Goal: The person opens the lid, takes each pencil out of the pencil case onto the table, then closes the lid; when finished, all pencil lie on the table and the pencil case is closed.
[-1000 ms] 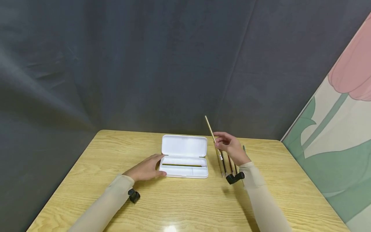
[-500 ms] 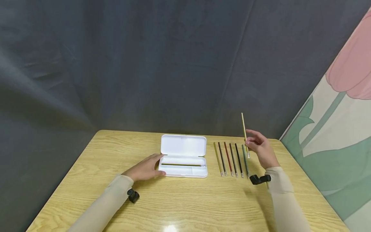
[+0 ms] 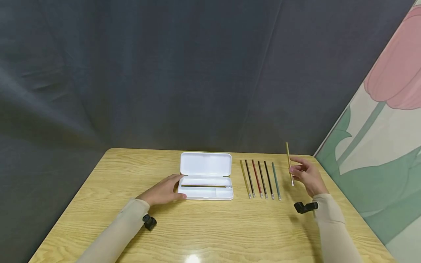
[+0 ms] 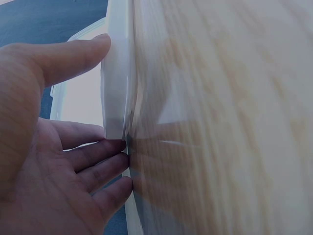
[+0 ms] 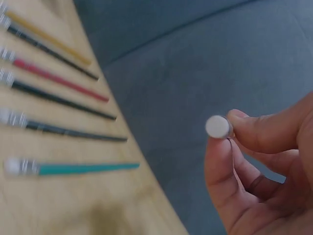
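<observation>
A white pencil case (image 3: 197,194) lies with its lid (image 3: 205,163) raised. Inside it rests a dark-and-yellow striped pencil (image 3: 204,186). At the case's left end, my left hand (image 3: 162,190) holds it, thumb by the front corner and fingers toward the back corner. In the left wrist view the thumb of that hand (image 4: 44,117) lies along the white wall. Over the table's right side, my right hand (image 3: 307,177) pinches a gold-yellow pencil (image 3: 288,155), eraser end toward me and far end raised. In the right wrist view the white eraser (image 5: 217,127) shows between thumb and fingertips.
Several pencils lie in a row between case and right hand: a yellow pencil (image 3: 244,176), a red pencil (image 3: 256,175), a teal pencil (image 3: 275,179) and dark ones. The wooden table (image 3: 204,230) ends at a dark curtain (image 3: 197,73); a floral cloth (image 3: 388,128) hangs at right.
My right hand has carried the gold-yellow pencil rightward from above the row to beyond the teal pencil, then lower. The left hand stays at the case.
</observation>
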Motion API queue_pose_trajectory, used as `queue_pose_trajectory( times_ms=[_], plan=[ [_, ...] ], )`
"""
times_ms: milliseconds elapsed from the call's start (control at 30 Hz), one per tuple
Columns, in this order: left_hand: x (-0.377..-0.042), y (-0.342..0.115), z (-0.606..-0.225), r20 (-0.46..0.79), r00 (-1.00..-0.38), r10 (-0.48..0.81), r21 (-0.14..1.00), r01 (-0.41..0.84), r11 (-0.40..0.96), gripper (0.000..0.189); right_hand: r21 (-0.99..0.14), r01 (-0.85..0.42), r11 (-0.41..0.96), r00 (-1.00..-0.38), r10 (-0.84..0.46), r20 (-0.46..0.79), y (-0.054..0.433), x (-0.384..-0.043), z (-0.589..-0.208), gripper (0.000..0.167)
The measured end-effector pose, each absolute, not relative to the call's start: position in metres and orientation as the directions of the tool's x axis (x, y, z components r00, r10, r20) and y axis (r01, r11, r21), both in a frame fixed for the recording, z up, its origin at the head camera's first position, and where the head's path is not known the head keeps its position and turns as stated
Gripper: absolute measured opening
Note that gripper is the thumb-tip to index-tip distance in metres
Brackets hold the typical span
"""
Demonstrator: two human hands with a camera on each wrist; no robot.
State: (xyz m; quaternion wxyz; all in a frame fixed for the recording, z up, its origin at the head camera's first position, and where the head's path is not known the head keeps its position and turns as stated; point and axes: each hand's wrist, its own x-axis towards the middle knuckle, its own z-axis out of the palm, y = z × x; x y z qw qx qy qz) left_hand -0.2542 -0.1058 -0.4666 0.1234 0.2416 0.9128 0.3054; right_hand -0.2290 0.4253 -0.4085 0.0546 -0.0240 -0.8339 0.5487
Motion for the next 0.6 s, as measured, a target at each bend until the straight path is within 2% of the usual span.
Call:
queue_pose_trajectory(
  times_ms=[267, 600],
  plan=[
    [-0.253, -0.105, -0.467, -0.078, -0.854, 0.515, 0.616, 0.365, 0.698, 0.087, -0.814, 0.142, 0.563, -0.99, 0.086, -0.113, 0.436, -0.23, -0.435, 0.059],
    [-0.253, -0.105, -0.465, -0.08, -0.853, 0.516, 0.618, 0.363, 0.697, 0.087, -0.656, 0.174, 0.734, -0.984, 0.115, -0.133, 0.429, -0.237, -0.452, 0.054]
  ],
)
